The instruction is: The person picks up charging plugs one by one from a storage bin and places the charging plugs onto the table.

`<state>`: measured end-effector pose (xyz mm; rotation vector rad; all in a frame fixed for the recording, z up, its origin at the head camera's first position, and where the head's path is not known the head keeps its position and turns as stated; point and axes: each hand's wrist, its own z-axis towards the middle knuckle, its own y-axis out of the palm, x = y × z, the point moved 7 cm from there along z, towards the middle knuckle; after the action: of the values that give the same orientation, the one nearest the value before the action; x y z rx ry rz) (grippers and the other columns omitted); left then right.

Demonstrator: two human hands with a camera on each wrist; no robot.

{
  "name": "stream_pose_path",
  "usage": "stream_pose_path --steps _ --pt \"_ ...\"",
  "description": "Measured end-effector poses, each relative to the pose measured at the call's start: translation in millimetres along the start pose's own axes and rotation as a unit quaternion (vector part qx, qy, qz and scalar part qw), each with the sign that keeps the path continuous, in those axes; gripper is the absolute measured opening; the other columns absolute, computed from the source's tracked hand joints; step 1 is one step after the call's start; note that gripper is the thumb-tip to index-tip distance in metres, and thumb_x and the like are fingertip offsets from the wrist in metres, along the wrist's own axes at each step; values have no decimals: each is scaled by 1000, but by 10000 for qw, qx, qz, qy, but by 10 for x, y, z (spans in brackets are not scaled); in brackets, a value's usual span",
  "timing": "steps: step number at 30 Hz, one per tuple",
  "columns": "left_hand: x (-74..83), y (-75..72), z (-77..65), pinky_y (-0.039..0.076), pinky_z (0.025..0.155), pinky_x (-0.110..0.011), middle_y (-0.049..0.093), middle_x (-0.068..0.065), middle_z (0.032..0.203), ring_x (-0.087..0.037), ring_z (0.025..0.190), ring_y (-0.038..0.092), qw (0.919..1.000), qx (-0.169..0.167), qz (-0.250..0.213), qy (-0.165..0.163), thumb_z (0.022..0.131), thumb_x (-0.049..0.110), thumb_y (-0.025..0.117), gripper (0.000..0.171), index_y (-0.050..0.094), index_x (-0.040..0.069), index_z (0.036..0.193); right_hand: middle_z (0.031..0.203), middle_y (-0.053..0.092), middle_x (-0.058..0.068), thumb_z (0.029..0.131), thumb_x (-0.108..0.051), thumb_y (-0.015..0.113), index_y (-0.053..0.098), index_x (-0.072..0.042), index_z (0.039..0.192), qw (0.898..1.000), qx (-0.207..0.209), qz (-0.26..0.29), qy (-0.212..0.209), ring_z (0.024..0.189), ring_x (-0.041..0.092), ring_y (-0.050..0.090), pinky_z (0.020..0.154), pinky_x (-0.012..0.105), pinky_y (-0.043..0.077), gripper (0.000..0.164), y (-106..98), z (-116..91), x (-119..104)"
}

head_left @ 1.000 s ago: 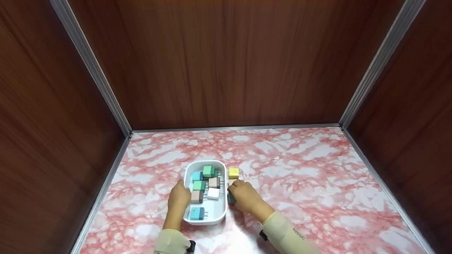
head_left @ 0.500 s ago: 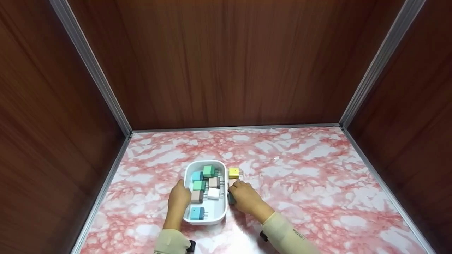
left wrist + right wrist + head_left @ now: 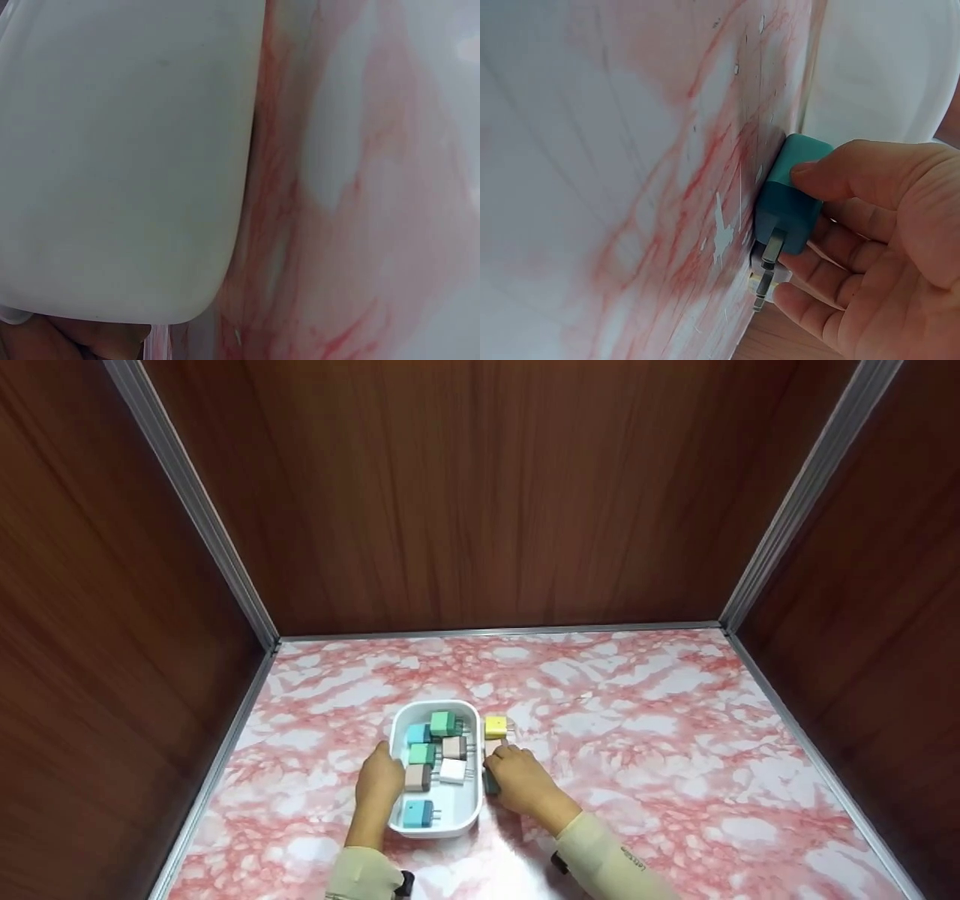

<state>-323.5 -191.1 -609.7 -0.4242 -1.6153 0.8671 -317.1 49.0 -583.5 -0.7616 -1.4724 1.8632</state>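
A white plastic tub (image 3: 456,804) stands on the tabletop with several two-pin charger plugs inside. My left hand (image 3: 381,777) grips its left rim; in the left wrist view the tub's outer wall (image 3: 135,165) hides most of that hand, and only some fingers (image 3: 97,337) show below. Just right of the tub, my right hand (image 3: 520,778) holds a teal charger plug (image 3: 791,187) low at the tabletop. The right wrist view shows the thumb (image 3: 832,172) on its side and the other fingers behind it, metal pins toward the camera.
A yellow plug (image 3: 496,727) lies beside the tub's right wall, with a pale beige plug (image 3: 492,747) partly hidden by the right hand. Blue, green, beige and white plugs (image 3: 453,771) lie in the tub. Wood-grain panels (image 3: 480,495) enclose the marbled table (image 3: 637,720) on three sides.
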Motion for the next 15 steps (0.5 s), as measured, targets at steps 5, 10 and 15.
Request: stream_pose_path --steps 5,10,15 --pt "-11 -8 13 46 103 -59 58 -33 136 -49 125 58 10000 3 -12 13 98 9 50 50 47 -9 145 95 65 5 67 -19 89 70 -9 98 10000 -57 -10 13 91 26 61 75 42 51 38 -5 21 -4" --pt "-6 -3 13 46 102 -59 59 -33 135 -49 124 59 10000 16 14 26 98 9 52 50 48 -10 144 95 65 5 66 -20 90 71 -8 99 9999 -134 47 40 90 26 61 76 43 51 40 -7 30 -1" --pt "3 1 7 47 100 -60 61 -33 132 -50 121 60 9999 68 33 82 98 8 53 48 49 -11 142 96 65 5 65 -18 90 70 -8 101 9997 -227 91 99 93 27 61 80 44 51 42 -14 31 2"
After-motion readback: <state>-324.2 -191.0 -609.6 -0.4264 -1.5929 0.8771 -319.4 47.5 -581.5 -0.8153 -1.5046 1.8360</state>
